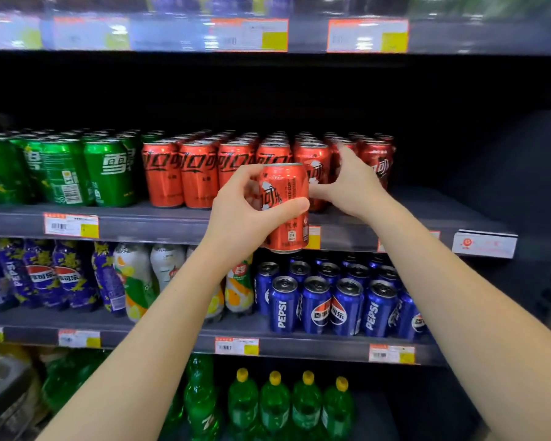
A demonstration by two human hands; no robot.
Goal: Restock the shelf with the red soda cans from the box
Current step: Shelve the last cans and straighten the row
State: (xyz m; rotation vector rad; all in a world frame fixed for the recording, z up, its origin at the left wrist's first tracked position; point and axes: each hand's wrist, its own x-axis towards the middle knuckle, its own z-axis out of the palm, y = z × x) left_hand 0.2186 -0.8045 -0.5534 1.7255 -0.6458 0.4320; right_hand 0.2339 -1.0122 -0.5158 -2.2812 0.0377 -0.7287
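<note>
The shelf [427,211] is mostly filled (box unseen); a red can [285,218], unplaced, is clasped by the left hand [245,214], a front-row can [315,163] by the right hand [353,186].

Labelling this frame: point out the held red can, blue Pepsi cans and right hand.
held red can [290,233]: head view, lower label.
blue Pepsi cans [315,308]: head view, front can's side.
right hand [352,186]: head view, back.
</note>
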